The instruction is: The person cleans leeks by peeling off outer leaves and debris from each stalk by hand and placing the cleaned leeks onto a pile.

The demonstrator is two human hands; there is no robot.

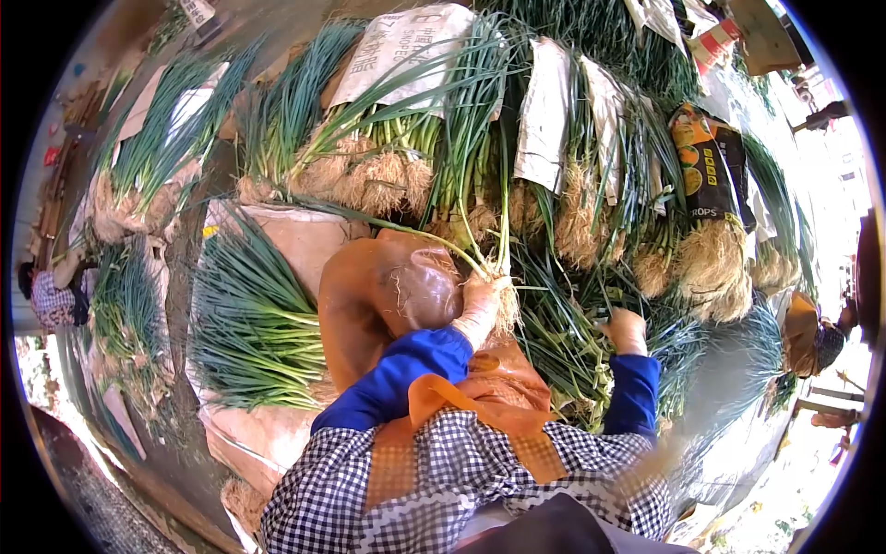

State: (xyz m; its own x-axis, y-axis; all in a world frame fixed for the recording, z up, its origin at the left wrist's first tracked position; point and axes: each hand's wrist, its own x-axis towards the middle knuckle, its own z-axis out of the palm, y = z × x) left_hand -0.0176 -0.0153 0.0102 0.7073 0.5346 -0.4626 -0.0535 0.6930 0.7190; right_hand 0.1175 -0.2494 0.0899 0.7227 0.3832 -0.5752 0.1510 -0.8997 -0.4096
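Observation:
My left hand [482, 309] is closed round the root end of a few green onions [503, 231], whose long leaves reach up and away. Pale roots hang below the fist, in front of the brown apron [355, 286] over my knees. To the right, my right hand [625, 330] is over a loose heap of green onions and leaves [563, 342]. Its fingers are curled, and whatever they grip is too small to make out. A trimmed-looking pile of green onions [258, 323] lies on cardboard at the left.
Bundles with bushy roots [378, 180] stand in a row ahead, some under white sacks [540, 115] and a black printed bag [709, 166]. More onions [129, 295] lie at far left. One person [55, 295] is at the left edge, another [812, 334] at the right.

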